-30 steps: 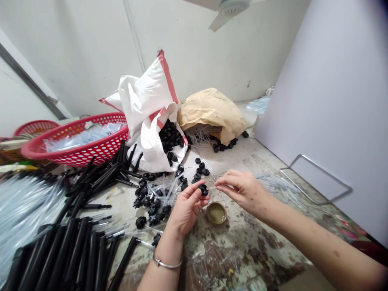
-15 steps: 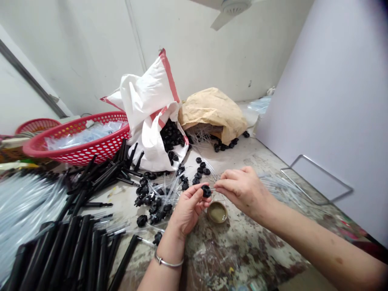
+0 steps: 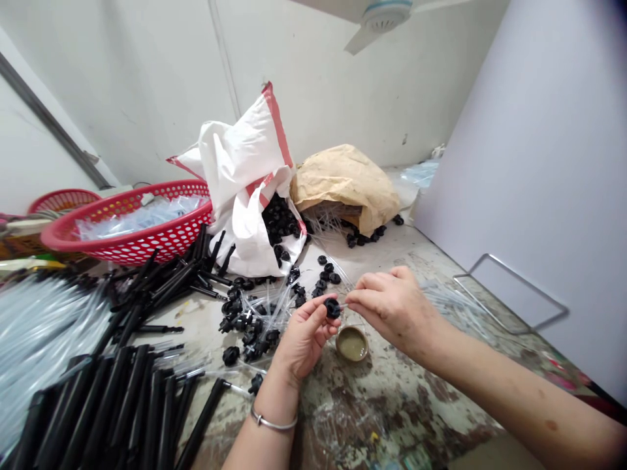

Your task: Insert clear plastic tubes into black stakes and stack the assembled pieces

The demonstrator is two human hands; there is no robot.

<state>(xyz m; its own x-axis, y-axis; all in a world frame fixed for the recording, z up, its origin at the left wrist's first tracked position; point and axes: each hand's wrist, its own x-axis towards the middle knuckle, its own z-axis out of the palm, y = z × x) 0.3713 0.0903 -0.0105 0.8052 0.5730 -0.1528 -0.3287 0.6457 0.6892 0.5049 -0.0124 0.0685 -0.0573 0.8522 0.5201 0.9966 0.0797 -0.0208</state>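
Between the thumb and fingers of my left hand [image 3: 304,336] is a small round black plastic cap [image 3: 332,308] with a notched edge. My right hand [image 3: 392,307] pinches a thin clear plastic tube [image 3: 343,305], and its end meets the cap's right side; how deep it sits I cannot tell. Just below both hands stands a small round dish [image 3: 351,344] of murky liquid. Left of my left hand lies a heap of black caps [image 3: 252,339], some with clear tubes attached. A few loose caps [image 3: 334,278] lie just beyond my fingers.
A white sack [image 3: 240,215] spills black caps, beside a brown paper bag [image 3: 343,179] of clear tubes. Black tubular parts [image 3: 112,405] and a red basket [image 3: 127,245] fill the left. At right, a bent metal wire frame [image 3: 514,294] stands against a pale panel [image 3: 539,163].
Both hands stay nearly still, holding the cap and tube together. The cap has turned or tilted slightly. The whole view has shifted a little.
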